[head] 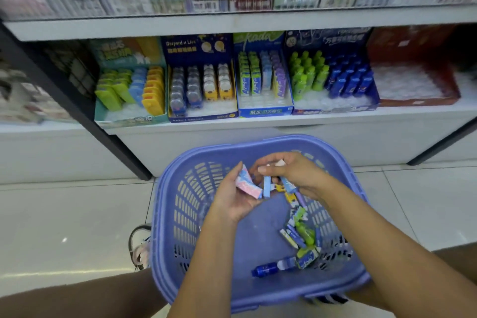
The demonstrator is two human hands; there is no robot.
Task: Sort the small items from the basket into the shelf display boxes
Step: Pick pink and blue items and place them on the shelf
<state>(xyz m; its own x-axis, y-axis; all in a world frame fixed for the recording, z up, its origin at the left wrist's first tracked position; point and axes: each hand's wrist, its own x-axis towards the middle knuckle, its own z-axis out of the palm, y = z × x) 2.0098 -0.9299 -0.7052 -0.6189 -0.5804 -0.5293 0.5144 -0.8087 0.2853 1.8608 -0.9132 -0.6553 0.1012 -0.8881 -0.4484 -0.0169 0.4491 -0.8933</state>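
We begin with the white shelf (pixel 258 122) that runs across the upper half of the view, above a pale tiled floor (pixel 64 214). Below and in front of the shelf is the purple-blue basket (pixel 258 142), its slotted walls open towards us. On the shelf we count five display boxes side by side: a teal box (pixel 129 117) with green, blue and yellow packs, a navy box (pixel 202 118) with rows of round-faced pieces in grey and yellow, a blue kada box (pixel 265 111) with green, pale blue and purple cartons, a dark blue box (pixel 335 109) with green and blue bottles, and a red box (pixel 418 102) whose contents we see only as a white blur. Both hands are over the basket. The left hand (pixel 232 204) lies palm up, fingers and thumb curled round a pink-and-blue packet (pixel 249 184). Just beside it, the right hand (pixel 294 173) points its fingers down and pinches several small pieces at once, among them a blue stick (pixel 267 186) and a blue carton (pixel 287 186). A shoe (pixel 140 245) shows just left of the basket. Along the basket's right side lies a loose pile (pixel 299 236) of green, blue and yellow pieces, and nearer to us a kada carton (pixel 307 258) touches a blue bottle (pixel 265 270) that lies on its side.
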